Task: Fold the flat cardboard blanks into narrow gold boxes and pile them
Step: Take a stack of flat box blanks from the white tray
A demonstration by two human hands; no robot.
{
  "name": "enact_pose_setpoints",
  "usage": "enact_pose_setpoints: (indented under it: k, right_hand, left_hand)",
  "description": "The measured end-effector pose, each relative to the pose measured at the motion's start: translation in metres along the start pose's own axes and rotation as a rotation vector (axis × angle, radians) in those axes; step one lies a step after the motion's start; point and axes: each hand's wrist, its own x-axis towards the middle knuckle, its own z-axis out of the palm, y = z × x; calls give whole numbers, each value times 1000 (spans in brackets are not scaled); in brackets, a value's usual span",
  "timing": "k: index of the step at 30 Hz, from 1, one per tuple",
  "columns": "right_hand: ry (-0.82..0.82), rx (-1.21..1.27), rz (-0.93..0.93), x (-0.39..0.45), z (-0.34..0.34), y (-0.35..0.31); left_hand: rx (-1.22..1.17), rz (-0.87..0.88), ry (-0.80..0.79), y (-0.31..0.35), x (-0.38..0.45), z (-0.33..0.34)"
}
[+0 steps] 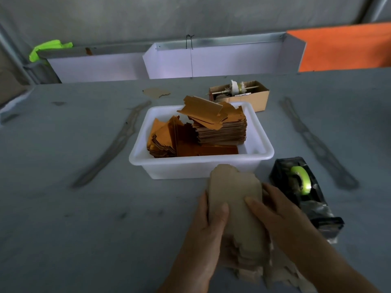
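Your left hand [208, 225] grips the left edge of the blank stack [237, 208], thumb on top, and your right hand [275, 214] grips the right edge, so neither's closer. Stack runs lengthwise away from you toward the white tub [203, 166], above the tabletop [84, 229].

A grey table [63, 208] bears a white tub [201, 168], tape dispenser [304, 193], and cardboard box [254, 98].

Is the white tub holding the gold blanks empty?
No, the white tub holds a tall stack of gold blanks and more leaning beside it.
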Motion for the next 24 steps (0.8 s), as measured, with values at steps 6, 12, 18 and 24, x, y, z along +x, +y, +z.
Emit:
enact_pose_setpoints:
  k: [6,12,18,24]
  right_hand:
    - [130,248,-10,-6,10,11]
    - [93,395,10,-3,11,9]
    - [195,382,18,-15,12,4]
    - [340,76,-137,-30,16,9]
  left_hand:
    - [187,30,128,0,-5,21]
    - [136,-35,60,3,0,21]
    - [302,6,67,11,-2,16]
    - [549,146,155,10,-4,12]
